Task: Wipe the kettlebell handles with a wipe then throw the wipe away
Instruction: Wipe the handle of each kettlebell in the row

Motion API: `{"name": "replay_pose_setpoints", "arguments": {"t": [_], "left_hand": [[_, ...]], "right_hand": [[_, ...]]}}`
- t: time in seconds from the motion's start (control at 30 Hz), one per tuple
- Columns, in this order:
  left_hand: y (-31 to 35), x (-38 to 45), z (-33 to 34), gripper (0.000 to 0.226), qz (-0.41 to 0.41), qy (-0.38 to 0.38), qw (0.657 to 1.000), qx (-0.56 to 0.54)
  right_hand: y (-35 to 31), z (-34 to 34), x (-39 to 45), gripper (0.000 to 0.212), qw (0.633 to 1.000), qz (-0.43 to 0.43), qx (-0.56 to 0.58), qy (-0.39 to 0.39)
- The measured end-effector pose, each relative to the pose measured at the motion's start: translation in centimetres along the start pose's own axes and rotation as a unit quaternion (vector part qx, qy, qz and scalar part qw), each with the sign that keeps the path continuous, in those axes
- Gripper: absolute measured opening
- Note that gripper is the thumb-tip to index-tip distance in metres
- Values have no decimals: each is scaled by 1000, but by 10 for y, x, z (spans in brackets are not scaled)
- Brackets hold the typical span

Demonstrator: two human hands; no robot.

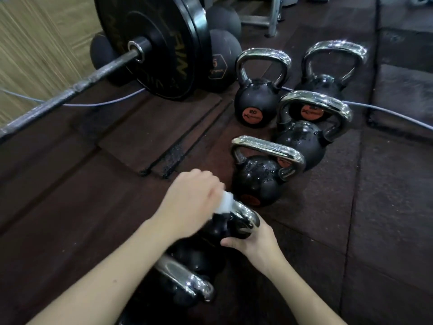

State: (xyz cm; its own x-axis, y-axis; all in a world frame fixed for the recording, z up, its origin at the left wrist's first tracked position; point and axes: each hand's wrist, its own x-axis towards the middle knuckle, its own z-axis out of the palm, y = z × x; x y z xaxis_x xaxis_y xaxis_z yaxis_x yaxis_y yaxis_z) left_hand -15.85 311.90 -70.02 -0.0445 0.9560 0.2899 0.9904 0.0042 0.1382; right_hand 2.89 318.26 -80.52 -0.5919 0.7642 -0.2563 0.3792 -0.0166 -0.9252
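Several black kettlebells with chrome handles stand on the dark rubber floor. My left hand [189, 198] is closed on a white wipe [226, 204] and presses it against the chrome handle [246, 214] of a near kettlebell [218, 231]. My right hand [253, 240] grips that kettlebell's body just under the handle. Another kettlebell's handle [185, 277] shows below, between my forearms. Beyond them sit a kettlebell [257, 181] with wet spots, a third one [302, 139], and two more at the back.
A loaded barbell [70, 90] with black bumper plates [159, 43] lies to the left. Medicine balls [222, 57] rest behind the plates. A grey cable [386, 111] runs across the floor behind the kettlebells. A metal frame leg [271, 17] stands at the top.
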Motion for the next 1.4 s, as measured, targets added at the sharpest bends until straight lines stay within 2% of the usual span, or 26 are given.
{"name": "replay_pose_setpoints", "arguments": {"t": [0.1,0.17,0.2,0.23,0.3,0.33,0.37,0.4,0.47,0.5,0.53,0.57,0.6,0.63,0.67,0.7,0.73,0.8,0.87,0.93,0.97,1.13,1.2,1.3,1.33,1.4], "left_hand": [[-33,2,1,42,-162,-35,983,-81],[-28,5,1,47,-187,-57,978,-76],[-21,8,-2,48,-172,-75,980,-70],[-13,9,-8,44,-115,-72,991,-14],[7,13,-18,21,-21,-89,990,107],[22,10,-15,7,3,-95,987,129],[40,9,-9,7,26,-88,986,140],[61,9,-3,18,38,-82,987,132],[92,7,16,28,47,-63,990,118],[100,5,25,30,49,-51,990,119],[103,6,30,30,46,-45,991,114],[102,7,30,28,45,-50,992,111],[98,5,29,25,56,-42,990,119],[92,4,23,23,68,-36,990,117],[84,4,14,22,74,-25,992,100],[73,4,6,23,70,-12,994,80],[59,4,0,24,53,-7,996,67],[28,4,-10,26,14,-32,998,59],[3,-1,-19,30,-34,-70,997,24],[-7,-8,-24,38,-95,-86,989,-69],[-4,-12,-26,42,-98,-85,988,-85],[3,-19,-26,48,8,-99,995,-10],[0,-16,-27,42,5,-87,995,-43],[-7,-7,-26,47,-96,-64,982,-147],[-8,0,-27,49,-133,-68,973,-175],[-8,18,-31,47,-194,-47,955,-218]], "right_hand": [[4,-1,-1,104,1000,-6,6,-11],[2,-2,-3,106,1000,-1,15,-8],[0,-2,-4,107,1000,-2,9,-9],[1,0,-2,109,1000,-2,-1,-3],[9,0,1,112,1000,0,-16,9],[11,-3,2,109,1000,4,-26,15],[9,-4,1,98,999,24,-41,18],[-2,-1,-1,73,996,37,-73,22],[-29,15,-6,9,985,11,-163,58],[-49,12,-7,13,969,11,-221,112],[-76,11,-13,18,972,38,-223,65],[-91,7,-19,16,959,24,-261,109],[-90,5,-22,8,940,-43,-306,147],[-83,4,-23,17,943,-67,-308,104],[-74,4,-19,32,956,-58,-280,60],[-52,-3,-13,36,970,-14,-239,-30],[-34,-6,-10,53,986,1,-158,-60],[-1,-4,0,98,998,0,-53,-26],[6,-1,0,113,998,-19,-38,-36],[3,-6,0,112,999,-23,-21,-22],[2,-9,2,111,999,-20,-17,-22],[1,-36,15,106,994,-5,-89,-56],[6,-55,23,89,993,-11,-114,-34],[13,-82,35,46,995,-4,-81,62],[13,-91,41,43,993,-6,-65,96],[7,-106,52,55,991,-8,-50,123]]}}
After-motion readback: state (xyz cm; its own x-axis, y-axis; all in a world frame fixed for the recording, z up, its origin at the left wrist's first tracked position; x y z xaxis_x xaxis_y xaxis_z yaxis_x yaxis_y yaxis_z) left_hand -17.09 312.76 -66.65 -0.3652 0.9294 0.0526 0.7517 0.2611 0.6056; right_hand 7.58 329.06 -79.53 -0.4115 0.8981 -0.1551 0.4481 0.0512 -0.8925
